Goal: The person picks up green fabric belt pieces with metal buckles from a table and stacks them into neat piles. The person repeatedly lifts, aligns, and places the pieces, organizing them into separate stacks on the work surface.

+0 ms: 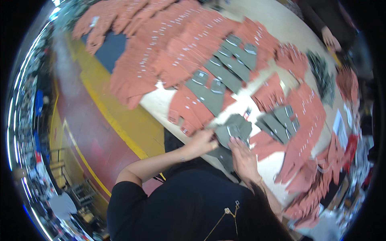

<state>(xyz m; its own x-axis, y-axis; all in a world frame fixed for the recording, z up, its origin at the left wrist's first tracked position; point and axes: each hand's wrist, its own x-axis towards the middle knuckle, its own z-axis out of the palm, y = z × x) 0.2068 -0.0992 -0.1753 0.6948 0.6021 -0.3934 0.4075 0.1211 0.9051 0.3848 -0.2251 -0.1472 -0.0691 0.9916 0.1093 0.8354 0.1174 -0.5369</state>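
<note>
In front of me, at the near edge of the table, lies a folded grey-green fabric piece. My left hand has its fingers curled at the piece's left edge and seems to pinch it; the fingertips are partly hidden. My right hand lies flat over its near right part, fingers stretched out. More grey-green cloth hangs down between my wrists. Beyond my hands, several grey-green pieces with pale marks rest on salmon-coloured ones. Another small grey-green group sits to the right.
Long overlapping rows of salmon fabric pieces with small white tags cover the pale table. Dark green cloth lies at the right. At far right stands another person, one hand showing. A red and yellow floor runs along the left.
</note>
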